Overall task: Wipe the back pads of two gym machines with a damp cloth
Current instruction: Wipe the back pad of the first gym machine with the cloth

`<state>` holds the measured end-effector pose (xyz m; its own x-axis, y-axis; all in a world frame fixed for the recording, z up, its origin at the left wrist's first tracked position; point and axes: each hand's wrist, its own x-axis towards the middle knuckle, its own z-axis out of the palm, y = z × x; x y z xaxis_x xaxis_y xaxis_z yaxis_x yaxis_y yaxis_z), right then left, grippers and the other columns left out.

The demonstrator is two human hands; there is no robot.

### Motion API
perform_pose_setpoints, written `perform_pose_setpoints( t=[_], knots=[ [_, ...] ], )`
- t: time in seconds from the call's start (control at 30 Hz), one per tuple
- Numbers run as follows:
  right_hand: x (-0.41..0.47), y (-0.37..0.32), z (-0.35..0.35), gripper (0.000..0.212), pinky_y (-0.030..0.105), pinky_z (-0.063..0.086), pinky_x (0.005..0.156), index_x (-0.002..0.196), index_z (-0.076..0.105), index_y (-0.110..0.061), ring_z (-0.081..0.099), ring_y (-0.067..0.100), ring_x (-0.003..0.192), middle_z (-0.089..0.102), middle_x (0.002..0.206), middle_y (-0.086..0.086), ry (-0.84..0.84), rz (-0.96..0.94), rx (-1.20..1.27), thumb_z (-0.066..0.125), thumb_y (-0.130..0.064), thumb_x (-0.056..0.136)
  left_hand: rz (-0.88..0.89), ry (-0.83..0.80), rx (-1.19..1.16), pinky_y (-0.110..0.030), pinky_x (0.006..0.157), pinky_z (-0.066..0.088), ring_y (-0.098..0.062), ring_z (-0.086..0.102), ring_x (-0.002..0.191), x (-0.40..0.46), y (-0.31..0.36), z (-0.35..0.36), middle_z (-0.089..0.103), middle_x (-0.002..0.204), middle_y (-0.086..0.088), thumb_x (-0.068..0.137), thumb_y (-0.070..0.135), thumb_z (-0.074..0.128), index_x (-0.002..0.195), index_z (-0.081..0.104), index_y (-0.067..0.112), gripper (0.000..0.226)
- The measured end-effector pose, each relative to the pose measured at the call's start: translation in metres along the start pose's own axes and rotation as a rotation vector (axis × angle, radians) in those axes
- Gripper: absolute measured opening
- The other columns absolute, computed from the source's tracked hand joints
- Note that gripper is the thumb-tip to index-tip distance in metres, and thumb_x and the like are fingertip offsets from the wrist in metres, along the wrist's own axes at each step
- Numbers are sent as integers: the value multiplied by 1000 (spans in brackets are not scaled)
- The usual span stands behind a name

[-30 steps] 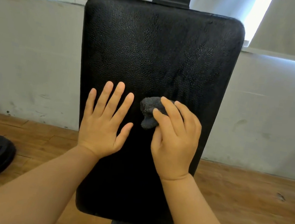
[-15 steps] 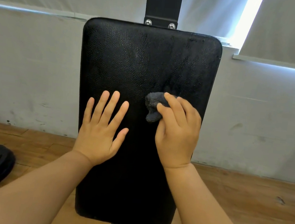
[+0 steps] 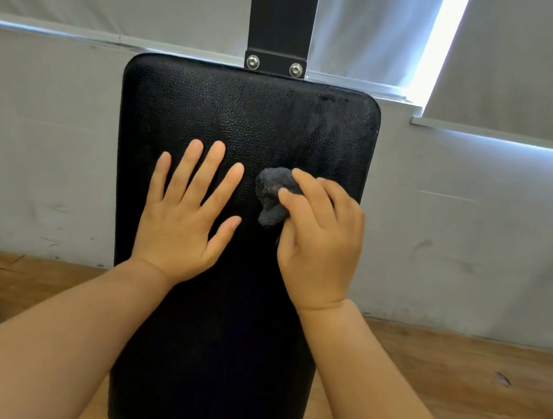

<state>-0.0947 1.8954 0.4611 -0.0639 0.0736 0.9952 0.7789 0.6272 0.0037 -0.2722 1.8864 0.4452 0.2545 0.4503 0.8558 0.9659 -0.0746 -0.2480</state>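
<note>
- We see the black back pad (image 3: 244, 119) standing upright in the middle of the view, fixed at its top to a black steel post (image 3: 282, 13) by a bracket with two bolts (image 3: 275, 65).
- Our left hand (image 3: 182, 219) lies flat on the pad, left of the centre, with the fingers straight and spread wide; it holds nothing and we judge that it only steadies the pad.
- Our right hand (image 3: 321, 242) presses a small dark grey cloth (image 3: 271, 195) against the pad, right of the centre; the fingers are curled over the cloth and the thumb pinches it from below.
- The cloth is crumpled into a soft ball, so we judge it light and limp. It probably keeps its place only while the fingers bunch it, so we hold it by the gathered part and let the loose end touch the surface.
- The pad has a grained, leather-like cover. We expect it to be firm with a little give, and somewhat slippery where it is wet.
- Pale streaks show on the upper right part of the pad, perhaps moisture; we cannot tell for sure.
- Behind the pad there is a grey wall (image 3: 34, 147), and below it a wooden floor (image 3: 455, 384).
</note>
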Motion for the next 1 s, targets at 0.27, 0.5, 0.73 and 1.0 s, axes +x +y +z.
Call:
perform_pose_setpoints(
  t=[0.27,0.5,0.73,1.0],
  knots=[
    [-11,-3,-4,38,38,42,90,88,73,-9,55,28,105,68,112,6,-12,69,15,36,-10,97,4,18,-6,-52,114,7,-36,15,142,0,0,1,22,154,-15,93,41,35,146,27,16,60],
    [-4,3,-5,39,40,44,85,86,73,-9,58,30,101,69,110,7,-21,11,-11,36,-11,98,2,25,-12,-51,115,6,-35,15,142,0,0,1,20,154,-13,92,41,34,146,26,16,60],
    [31,10,-1,22,35,39,82,83,72,-9,57,28,99,70,108,5,23,57,37,50,-5,81,2,28,1,-50,115,5,-35,15,142,-1,1,2,22,153,-14,91,41,36,147,26,16,62],
    [48,16,-3,25,36,42,85,88,72,-10,53,24,103,69,110,4,25,125,68,49,-3,81,5,25,-1,-51,115,6,-36,16,142,-2,0,1,21,153,-14,91,41,36,146,26,16,61]
  ],
)
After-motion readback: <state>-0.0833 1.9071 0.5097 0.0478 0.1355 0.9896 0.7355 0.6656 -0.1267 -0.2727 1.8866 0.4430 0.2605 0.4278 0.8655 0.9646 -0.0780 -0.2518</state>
